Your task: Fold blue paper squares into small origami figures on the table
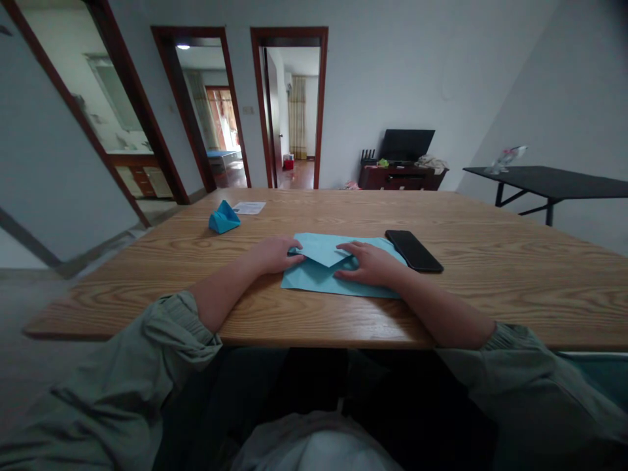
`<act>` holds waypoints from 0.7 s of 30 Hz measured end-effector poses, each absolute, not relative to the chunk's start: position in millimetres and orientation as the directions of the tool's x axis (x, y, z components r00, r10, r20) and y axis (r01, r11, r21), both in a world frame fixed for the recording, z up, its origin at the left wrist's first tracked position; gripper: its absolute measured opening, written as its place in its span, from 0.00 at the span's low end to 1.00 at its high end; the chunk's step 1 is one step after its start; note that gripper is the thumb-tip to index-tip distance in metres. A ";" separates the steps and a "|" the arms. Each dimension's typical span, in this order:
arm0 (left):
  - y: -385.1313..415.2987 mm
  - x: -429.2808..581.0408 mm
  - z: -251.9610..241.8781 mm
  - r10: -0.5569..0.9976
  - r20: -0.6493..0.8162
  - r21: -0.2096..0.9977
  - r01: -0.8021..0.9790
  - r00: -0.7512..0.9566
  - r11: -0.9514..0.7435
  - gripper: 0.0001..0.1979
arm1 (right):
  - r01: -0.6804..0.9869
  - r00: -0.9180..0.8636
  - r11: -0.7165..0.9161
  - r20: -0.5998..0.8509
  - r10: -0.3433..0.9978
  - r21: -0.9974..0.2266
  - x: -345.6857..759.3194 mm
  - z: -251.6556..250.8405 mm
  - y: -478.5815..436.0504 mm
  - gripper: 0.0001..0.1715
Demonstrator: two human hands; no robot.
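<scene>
A sheet of light blue paper [314,280] lies near the table's front edge, its top part folded down into a pointed flap [324,248]. The tip of this flap stands slightly off the layer beneath. At the paper's left edge, my left hand [279,254] pinches the flap's side between thumb and fingers. My right hand [367,263] rests on the right half, thumb and fingers spread, with the index finger on the flap and the thumb on the lower layer. Its other fingers are partly hidden.
A black phone [415,251] lies just right of the paper, close to its edge. Farther back on the left stand a folded blue paper piece [224,218] and a white printed card [249,207]. The wooden table [500,261] extends on both sides.
</scene>
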State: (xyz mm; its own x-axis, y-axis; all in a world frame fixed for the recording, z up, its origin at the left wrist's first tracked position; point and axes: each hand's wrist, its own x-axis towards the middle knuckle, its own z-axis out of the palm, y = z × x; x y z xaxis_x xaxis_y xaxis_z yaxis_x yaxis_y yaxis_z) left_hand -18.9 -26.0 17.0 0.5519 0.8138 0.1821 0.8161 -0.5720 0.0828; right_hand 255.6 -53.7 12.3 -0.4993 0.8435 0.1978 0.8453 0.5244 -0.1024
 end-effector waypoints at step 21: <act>-20.7 -19.9 10.0 0.863 0.372 0.156 0.893 0.343 -0.423 0.19 | 0.906 -0.196 0.314 0.378 0.905 -0.283 261.5 1.2 -36.6 0.20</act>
